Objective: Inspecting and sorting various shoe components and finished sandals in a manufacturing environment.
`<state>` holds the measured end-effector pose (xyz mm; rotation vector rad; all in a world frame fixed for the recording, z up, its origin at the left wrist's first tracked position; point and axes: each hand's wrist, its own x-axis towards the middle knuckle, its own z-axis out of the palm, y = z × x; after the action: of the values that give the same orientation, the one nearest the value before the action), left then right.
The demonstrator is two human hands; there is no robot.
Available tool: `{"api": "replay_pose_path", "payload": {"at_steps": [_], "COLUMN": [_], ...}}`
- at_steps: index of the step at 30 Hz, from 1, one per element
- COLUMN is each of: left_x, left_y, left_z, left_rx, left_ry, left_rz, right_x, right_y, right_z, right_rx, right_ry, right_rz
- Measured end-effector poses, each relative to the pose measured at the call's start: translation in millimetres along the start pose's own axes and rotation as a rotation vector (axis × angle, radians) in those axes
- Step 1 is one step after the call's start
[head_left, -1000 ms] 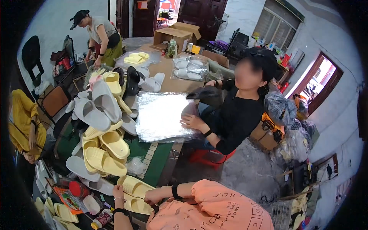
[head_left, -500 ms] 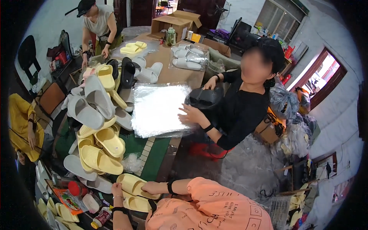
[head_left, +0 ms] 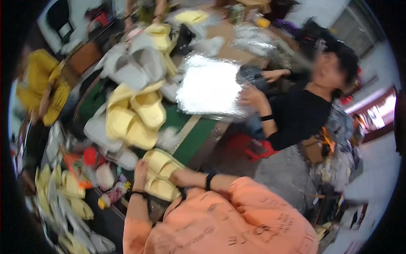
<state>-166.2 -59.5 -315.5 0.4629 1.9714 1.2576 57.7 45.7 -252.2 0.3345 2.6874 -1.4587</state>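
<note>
A pair of pale yellow slide slippers lies side by side in front of me at the table's near edge. The farther yellow slipper point(head_left: 155, 160) has my left hand point(head_left: 140, 170) closed at its left end. My right hand point(head_left: 181, 177) grips the right part of that same slipper, its fingers partly hidden and smeared by motion. The nearer yellow slipper point(head_left: 163, 189) sits just below, between my two wrists. Left of my left hand is a grey slipper point(head_left: 125, 158), and a crumpled clear plastic bag point(head_left: 168, 139) lies beyond the pair.
Piled yellow slippers point(head_left: 148, 111) and grey slippers point(head_left: 146, 65) cover the table's left side. Clear plastic bags point(head_left: 207, 86) lie stacked across from me, beside a person in black point(head_left: 300, 112) handling a dark slipper. A red-lidded jar point(head_left: 90, 156) stands left, near more slippers point(head_left: 76, 207).
The whole view has swung, so the scene sits farther right and the picture is blurred. My hands stay at the yellow slippers. The person across has turned their head.
</note>
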Motion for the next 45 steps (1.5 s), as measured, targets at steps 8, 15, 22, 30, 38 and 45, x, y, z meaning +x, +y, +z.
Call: {"api": "replay_pose_path", "payload": {"at_steps": [8, 15, 22, 30, 38, 45], "left_x": [-3.4, -19.3, 12.4, 1.4, -17.8, -27.5], "left_y": [37.1, 33.9, -2.1, 26.4, 54.8, 58.1], "left_z": [10.1, 2.5, 6.7, 14.9, 25.4, 11.8], "left_rx": [0.410, 0.340, 0.239, 0.050, -0.057, -0.116], "left_ry": [-0.014, -0.077, -0.054, -0.180, -0.195, -0.182], "left_rz": [-0.007, 0.033, -0.032, -0.107, -0.139, -0.190], "right_x": [-1.1, 22.7, 35.2, 27.5, 52.4, 22.0], "right_y": [2.1, 19.6, 9.4, -6.9, 24.8, -16.8], "right_z": [1.5, 20.4, 20.8, -1.9, 34.9, -6.1], "right_rx": [0.006, -0.132, -0.161, -0.278, -0.262, -0.240], "right_ry": [0.042, -0.238, 0.015, -0.053, -0.273, -0.041], "right_rz": [0.135, -0.054, -0.283, -0.199, -0.057, -0.089]}}
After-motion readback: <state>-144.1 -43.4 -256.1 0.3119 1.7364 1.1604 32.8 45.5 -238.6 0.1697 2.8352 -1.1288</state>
